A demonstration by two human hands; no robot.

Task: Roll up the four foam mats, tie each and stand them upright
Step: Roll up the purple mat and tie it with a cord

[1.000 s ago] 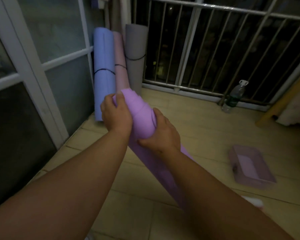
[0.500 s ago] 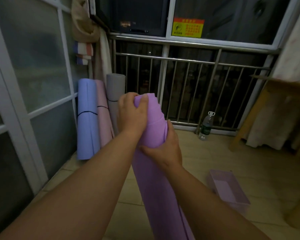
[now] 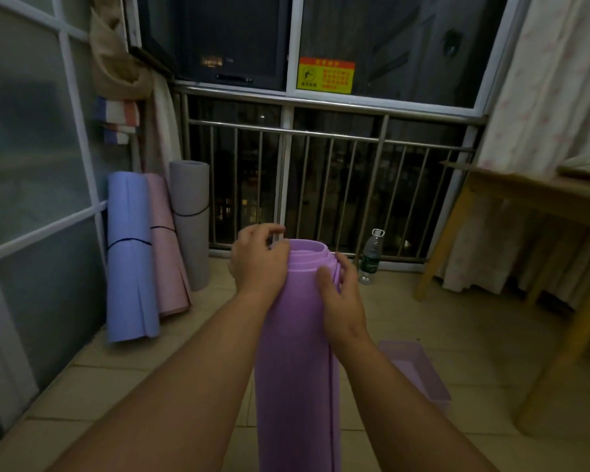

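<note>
A rolled purple foam mat (image 3: 297,352) stands nearly upright in front of me, its open spiral end at the top. My left hand (image 3: 258,264) grips the roll's upper left side, fingers curled over the rim. My right hand (image 3: 341,298) holds the upper right side, thumb on the front and fingers round the loose edge. Three tied rolls lean upright in the far left corner: a blue mat (image 3: 130,253), a pink mat (image 3: 167,247) and a grey mat (image 3: 190,219), each with a dark band round it.
A metal railing (image 3: 321,185) and window close the far side. A plastic water bottle (image 3: 371,257) stands by the railing. A pale purple bin (image 3: 416,373) sits on the tiled floor to the right. A wooden table (image 3: 539,212) with curtains fills the right.
The purple roll swung from tilted to nearly upright. My view rose from the floor to the window. Both hands shifted up to the roll's top end.
</note>
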